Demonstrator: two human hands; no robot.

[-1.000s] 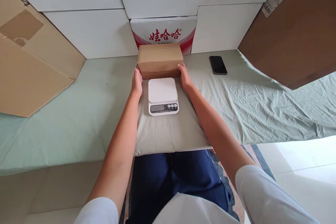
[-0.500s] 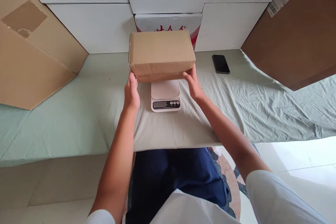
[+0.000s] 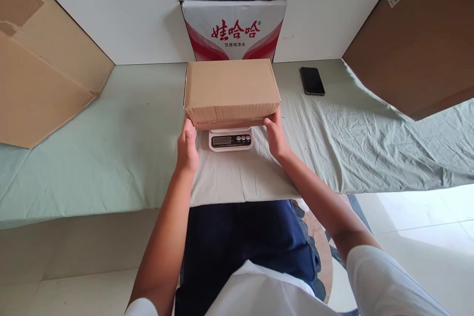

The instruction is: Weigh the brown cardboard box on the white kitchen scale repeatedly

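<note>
A closed brown cardboard box (image 3: 231,86) is held level between my two hands, over a white digital kitchen scale (image 3: 230,147). My left hand (image 3: 188,148) grips its near left corner, thumb up and fingers hidden behind and beneath. At the near right corner my right hand (image 3: 276,133) holds on the same way, its thumb against the lower front edge. The box hides the scale's platform, leaving the small display and several buttons in sight. Whether the box touches the platform cannot be made out.
A black phone (image 3: 312,81) lies on the green cloth (image 3: 148,158) to the right. Large cardboard panels stand at the left (image 3: 48,64) and right (image 3: 418,44). Behind is a white and red carton (image 3: 235,29) with Chinese lettering, set among white boards (image 3: 114,19).
Both hands have brought the box lower and nearer to me, so it covers more of the scale and uncovers the lettered carton behind. The view has shifted slightly.
</note>
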